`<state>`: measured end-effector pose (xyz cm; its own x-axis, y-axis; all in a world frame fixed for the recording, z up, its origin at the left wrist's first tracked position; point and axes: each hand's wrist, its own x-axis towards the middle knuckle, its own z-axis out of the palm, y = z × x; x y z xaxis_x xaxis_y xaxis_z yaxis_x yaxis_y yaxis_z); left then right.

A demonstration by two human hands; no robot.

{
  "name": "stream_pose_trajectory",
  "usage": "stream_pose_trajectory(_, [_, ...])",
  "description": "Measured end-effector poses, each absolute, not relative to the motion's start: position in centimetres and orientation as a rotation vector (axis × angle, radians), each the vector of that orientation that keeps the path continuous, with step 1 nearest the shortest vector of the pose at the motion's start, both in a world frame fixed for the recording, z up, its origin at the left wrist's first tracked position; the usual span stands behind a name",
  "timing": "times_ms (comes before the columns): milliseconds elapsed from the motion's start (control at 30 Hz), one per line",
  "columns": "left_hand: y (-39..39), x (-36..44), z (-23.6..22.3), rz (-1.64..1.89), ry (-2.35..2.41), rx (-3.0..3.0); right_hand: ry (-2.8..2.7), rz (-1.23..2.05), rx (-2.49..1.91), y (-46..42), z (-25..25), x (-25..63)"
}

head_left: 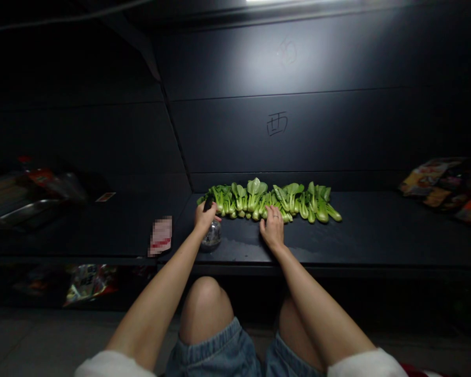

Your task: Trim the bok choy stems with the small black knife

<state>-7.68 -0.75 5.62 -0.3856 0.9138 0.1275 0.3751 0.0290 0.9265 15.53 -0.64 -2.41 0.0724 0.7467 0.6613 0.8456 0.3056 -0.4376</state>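
Observation:
A row of green bok choy (pixel 255 196) lies along the back of a dark shelf, leaves toward the rear panel and pale bases toward me. At the row's left end, my left hand (pixel 205 215) is closed around the neck of a clear spray bottle (pixel 211 238) with a black spray head (pixel 208 203). Some liquid shows in the bottle's lower part. My right hand (pixel 273 226) rests against the bok choy bases near the middle, its fingers stretched forward and thumb apart. The fingertips partly cover the stalks there.
The dark shelf (pixel 361 235) has wet patches near its front edge. Packaged goods (pixel 435 183) lie at the right. A metal tray (pixel 27 209) and blurred packages stand at the left, with a pixelated card (pixel 160 236) nearer. Below left, a bagged product (pixel 90 283) sits lower.

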Motion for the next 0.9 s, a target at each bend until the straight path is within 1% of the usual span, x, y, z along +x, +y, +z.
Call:
stream_pose_trajectory(333, [-0.4,-9.3,5.3,1.307,1.880,1.226,-1.692,-0.143,-1.475,-0.8,-2.2,15.3])
stream_pose_trajectory(567, [-0.1,-10.0,4.8,1.368,1.927,1.117,-1.690,-0.141,-1.473,-0.9,-2.2,15.2])
stream_pose_trajectory(733, [-0.4,-9.9,5.4,1.370,1.956,0.970,-1.690,-0.129,-1.469,-0.9,-2.3,15.3])
stream_pose_trajectory(900, [-0.9,-9.7,5.8,1.396,1.940,0.963,-1.681,-0.114,-1.463,-0.8,-2.4,15.3])
